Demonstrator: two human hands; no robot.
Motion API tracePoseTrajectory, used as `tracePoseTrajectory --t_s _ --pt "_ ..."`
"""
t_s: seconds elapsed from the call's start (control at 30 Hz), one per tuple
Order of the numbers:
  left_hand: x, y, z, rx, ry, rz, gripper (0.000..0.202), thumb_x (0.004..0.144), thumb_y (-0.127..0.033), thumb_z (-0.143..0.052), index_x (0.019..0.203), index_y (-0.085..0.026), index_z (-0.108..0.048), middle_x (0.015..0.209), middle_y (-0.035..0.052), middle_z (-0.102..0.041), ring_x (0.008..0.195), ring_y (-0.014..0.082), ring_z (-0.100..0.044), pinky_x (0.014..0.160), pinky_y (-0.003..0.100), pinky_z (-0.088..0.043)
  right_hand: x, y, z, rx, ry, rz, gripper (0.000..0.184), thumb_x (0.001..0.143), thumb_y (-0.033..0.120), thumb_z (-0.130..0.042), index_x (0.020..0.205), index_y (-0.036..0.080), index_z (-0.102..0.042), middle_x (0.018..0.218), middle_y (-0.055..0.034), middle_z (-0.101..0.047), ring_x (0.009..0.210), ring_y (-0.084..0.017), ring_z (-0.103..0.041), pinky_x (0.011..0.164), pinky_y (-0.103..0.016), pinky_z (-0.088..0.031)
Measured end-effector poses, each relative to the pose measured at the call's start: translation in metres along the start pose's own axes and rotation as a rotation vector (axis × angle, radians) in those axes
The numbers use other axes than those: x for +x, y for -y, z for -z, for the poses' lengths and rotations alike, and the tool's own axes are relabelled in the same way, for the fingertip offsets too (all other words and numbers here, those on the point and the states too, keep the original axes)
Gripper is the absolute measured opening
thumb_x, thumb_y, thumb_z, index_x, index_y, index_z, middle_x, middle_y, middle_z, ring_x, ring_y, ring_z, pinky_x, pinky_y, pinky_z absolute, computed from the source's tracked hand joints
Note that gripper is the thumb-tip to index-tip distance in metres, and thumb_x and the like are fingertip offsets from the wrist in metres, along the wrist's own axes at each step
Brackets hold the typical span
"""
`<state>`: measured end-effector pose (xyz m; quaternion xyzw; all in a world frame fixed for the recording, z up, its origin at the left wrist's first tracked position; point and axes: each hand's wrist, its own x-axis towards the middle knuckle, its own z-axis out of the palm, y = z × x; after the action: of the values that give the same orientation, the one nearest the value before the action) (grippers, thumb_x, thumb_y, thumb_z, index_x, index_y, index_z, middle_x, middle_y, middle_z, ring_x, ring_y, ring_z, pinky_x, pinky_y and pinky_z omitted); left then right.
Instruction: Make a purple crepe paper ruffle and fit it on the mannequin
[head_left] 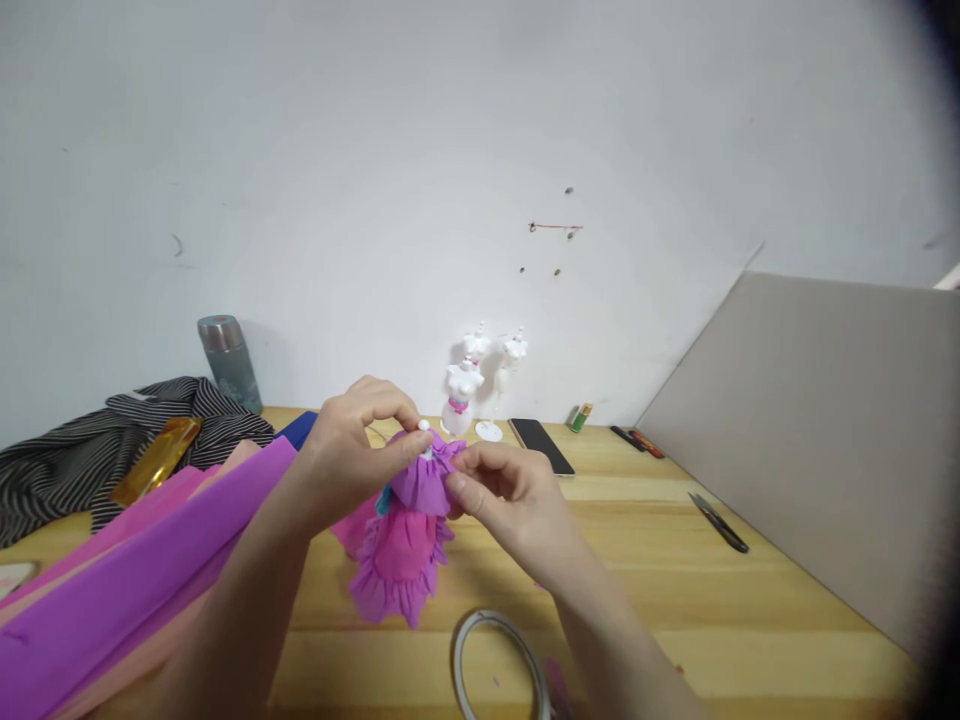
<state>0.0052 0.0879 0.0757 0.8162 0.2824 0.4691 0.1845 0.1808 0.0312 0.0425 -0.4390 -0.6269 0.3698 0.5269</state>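
Starting at the near edge, what do we have below our wrists?

A ring of tape (456,660) lies flat on the wooden table (675,600). On our left is a stack of crepe paper sheets (135,590), purple over pink, slanting along the left forearm, probably so that it is close to reach.

And our hands?

Between them we hold a small paper dress (401,550) over the middle of the table. We cannot tell whether its hem rests on the wood. Our left hand (352,445) curls over the top, thumb and forefinger pressed together at the white knob of the neck. We judge this keeps the figure upright. Our right hand (510,500) pinches the purple ruffle at the shoulder, thumb against forefinger, with the other fingers folded in. Neither hand is spread.

Why do we hold it from both sides?

Likely because the paper is soft: one hand steadies it while the other works the frill.

And farther off?

Black snips (718,522) lie to the right, near a leaning grey board (825,430). A dark phone (541,445) lies flat beyond the right hand. White dress forms (461,395) stand by the wall. At the far left a flask (229,365) stands behind a striped cloth (90,450), which has gold foil (157,458) on it.
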Motion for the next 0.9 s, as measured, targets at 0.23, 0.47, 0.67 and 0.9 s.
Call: tracePoseTrajectory --t_s 0.23,0.47,0.67,0.9 --pt "-0.002 0.001 -0.004 0.029 -0.027 -0.053 0.012 0.08 -0.021 -0.063 0.068 -0.02 -0.059 0.076 0.002 -0.065 0.082 0.0181 -0.058 0.078 0.032 -0.044 -0.005 0.006 -0.006 -0.118 -0.086 0.055 0.02 0.078 0.032 -0.062 0.065 0.017 -0.061 0.054 0.0014 -0.056 0.049 -0.012 -0.052 0.047 -0.026 -0.044" --pt "-0.003 -0.001 -0.006 0.049 -0.02 -0.099 0.014 0.08 -0.019 -0.063 0.067 -0.019 -0.057 0.073 0.0013 -0.064 0.08 0.0176 -0.058 0.076 0.031 -0.044 -0.006 0.007 -0.011 -0.345 -0.231 0.236 0.019 0.079 0.021 -0.058 0.061 0.018 -0.061 0.052 0.0023 -0.053 0.047 -0.01 -0.045 0.044 -0.023 -0.035" --pt "-0.003 -0.003 -0.007 0.042 -0.031 -0.103 0.013 0.08 -0.017 -0.061 0.068 -0.02 -0.056 0.073 0.0014 -0.064 0.081 0.0175 -0.057 0.076 0.031 -0.044 -0.011 0.006 -0.013 -0.426 -0.261 0.412 0.018 0.084 0.014 -0.057 0.066 0.018 -0.061 0.055 0.0025 -0.054 0.048 -0.01 -0.046 0.046 -0.022 -0.037" --pt "-0.001 -0.004 -0.007 0.028 -0.022 -0.098 0.014 0.081 -0.016 -0.06 0.068 -0.019 -0.056 0.075 0.0015 -0.064 0.08 0.0166 -0.057 0.076 0.03 -0.044 -0.017 0.007 -0.011 -0.655 -0.24 0.626 0.011 0.088 0.011 -0.056 0.081 0.016 -0.063 0.059 0.0 -0.054 0.052 -0.012 -0.049 0.048 -0.026 -0.037"
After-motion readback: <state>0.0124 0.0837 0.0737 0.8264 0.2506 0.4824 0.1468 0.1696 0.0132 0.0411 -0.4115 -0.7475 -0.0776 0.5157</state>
